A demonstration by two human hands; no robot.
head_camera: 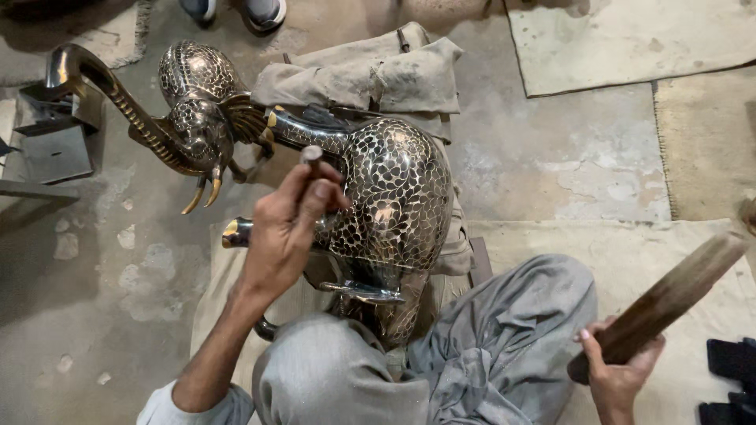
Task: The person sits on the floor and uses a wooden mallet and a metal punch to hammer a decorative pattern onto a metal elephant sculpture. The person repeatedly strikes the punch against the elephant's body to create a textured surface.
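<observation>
Your left hand (pixel 287 224) sits near the centre of the view, and its grip is clenched around a small chisel-like tool (pixel 312 156). Only the blunt upper end of this tool shows above your fingers; where its tip is, I cannot tell. The hand rests against the metal elephant statue (pixel 394 197), on the flank covered with a scale pattern in dark and bright metal.

The elephant lies on its side on the floor, across a grey cloth (pixel 370 75) and close to your knees. Its head with the raised trunk (pixel 118 98) points to 10 o'clock, and the two golden tusks (pixel 203 191) hang just below the head.

Your right hand (pixel 618 370) is at 4 o'clock, well apart from the statue. Its grip is closed around the lower end of a wooden mallet (pixel 669 295), which is tilted and rises toward 2 o'clock, a little blurred.

At 12 o'clock, the shoes (pixel 232 12) of another person stand on the concrete floor (pixel 543 149).
</observation>
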